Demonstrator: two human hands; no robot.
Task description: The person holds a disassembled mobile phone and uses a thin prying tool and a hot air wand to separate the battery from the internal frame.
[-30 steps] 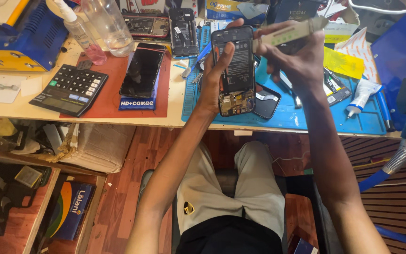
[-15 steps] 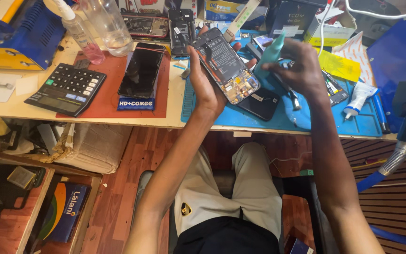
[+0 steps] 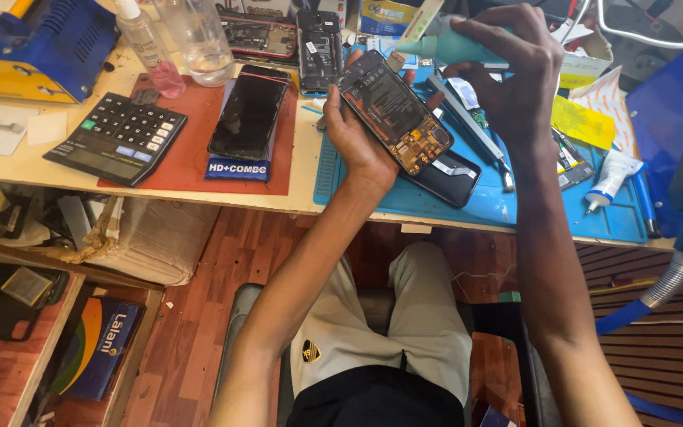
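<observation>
My left hand point(image 3: 353, 134) grips an opened phone point(image 3: 395, 111), tilted, with its circuit board and inner parts facing up, above the blue work mat point(image 3: 484, 202). My right hand point(image 3: 507, 71) is shut on a teal tube point(image 3: 444, 47) whose nozzle points left, just above and behind the phone. A black phone back cover point(image 3: 444, 178) lies on the mat under the held phone.
A black phone point(image 3: 248, 115) rests on a red mat point(image 3: 191, 170) beside a calculator point(image 3: 116, 138). Clear bottles point(image 3: 191, 35) and a blue machine point(image 3: 37, 43) stand at the back left. Tweezers, a white tube point(image 3: 610, 178) and yellow papers point(image 3: 586, 122) crowd the right.
The opened phone has been lowered and tilted to the left. My right hand has swapped a pale strip for the teal tube and lifted it over the phone.
</observation>
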